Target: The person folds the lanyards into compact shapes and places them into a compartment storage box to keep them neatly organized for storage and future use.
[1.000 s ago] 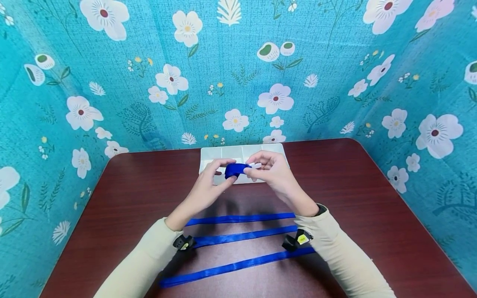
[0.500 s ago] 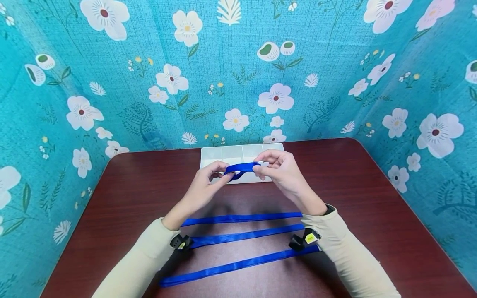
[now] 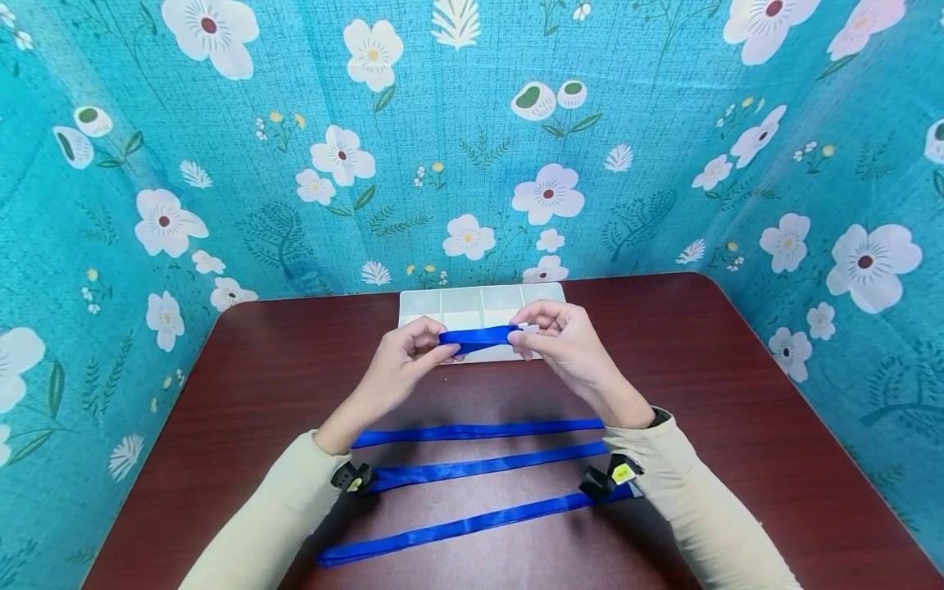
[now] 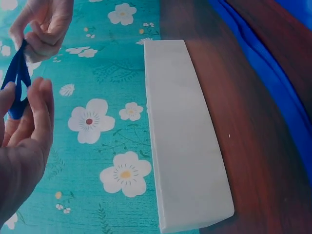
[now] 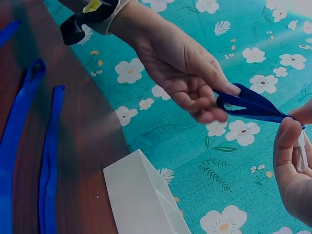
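Observation:
A blue lanyard [image 3: 479,338], folded into a loop, is stretched between my two hands above the white tray. My left hand [image 3: 398,360] pinches its left end between thumb and fingers. At the other end my right hand [image 3: 566,344] pinches the strap; a white plastic clip [image 5: 301,153] shows by the right fingers in the right wrist view. The loop's strands stand slightly apart near the left thumb, as the right wrist view shows.
Behind the hands stands a white divided tray [image 3: 460,303]. Three folded blue straps lie across the brown table: a far strap [image 3: 479,430], a middle strap [image 3: 487,470] and a near strap [image 3: 465,533]. Flowered teal cloth [image 3: 472,164] surrounds the table.
The hands have moved apart, left hand leftward and right hand rightward. The lanyard has gone from a short, rounded coil to a longer, flatter loop.

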Demonstrator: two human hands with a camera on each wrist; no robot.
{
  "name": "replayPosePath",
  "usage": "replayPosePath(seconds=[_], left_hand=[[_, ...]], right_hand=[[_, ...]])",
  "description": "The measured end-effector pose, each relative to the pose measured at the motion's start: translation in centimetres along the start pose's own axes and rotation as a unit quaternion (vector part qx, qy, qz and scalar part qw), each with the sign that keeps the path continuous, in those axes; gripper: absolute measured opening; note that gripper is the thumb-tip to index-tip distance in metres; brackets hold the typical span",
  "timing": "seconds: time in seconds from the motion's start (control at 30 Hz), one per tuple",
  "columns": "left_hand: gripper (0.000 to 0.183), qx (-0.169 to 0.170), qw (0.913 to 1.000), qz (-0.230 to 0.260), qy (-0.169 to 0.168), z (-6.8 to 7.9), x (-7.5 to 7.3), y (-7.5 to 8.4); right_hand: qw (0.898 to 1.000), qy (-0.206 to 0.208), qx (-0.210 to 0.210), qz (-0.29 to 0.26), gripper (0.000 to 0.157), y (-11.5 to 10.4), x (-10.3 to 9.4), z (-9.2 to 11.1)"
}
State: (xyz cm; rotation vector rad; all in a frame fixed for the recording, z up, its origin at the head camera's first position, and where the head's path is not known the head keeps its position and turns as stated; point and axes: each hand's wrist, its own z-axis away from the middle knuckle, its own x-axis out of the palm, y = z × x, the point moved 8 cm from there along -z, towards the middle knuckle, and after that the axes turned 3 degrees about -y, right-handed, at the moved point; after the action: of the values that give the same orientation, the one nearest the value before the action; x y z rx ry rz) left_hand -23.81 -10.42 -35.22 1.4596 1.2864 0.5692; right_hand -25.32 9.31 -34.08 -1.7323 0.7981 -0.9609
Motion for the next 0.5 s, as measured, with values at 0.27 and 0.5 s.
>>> replayPosePath(seconds=[0.27,0.5], left_hand=[[0.013,-0.023,0.9917,0.125,-0.015,0.0,0.2,-0.7],[0.011,-0.063,0.9872,0.146,0.015,0.1,0.1,-1.2]], right_hand=[[1.000,-0.009,-0.005,0.004,0.019,0.3,-0.6,0.4],[1.000,-0.009,0.004,0.007,0.019,0.3,-0.5,0.7]])
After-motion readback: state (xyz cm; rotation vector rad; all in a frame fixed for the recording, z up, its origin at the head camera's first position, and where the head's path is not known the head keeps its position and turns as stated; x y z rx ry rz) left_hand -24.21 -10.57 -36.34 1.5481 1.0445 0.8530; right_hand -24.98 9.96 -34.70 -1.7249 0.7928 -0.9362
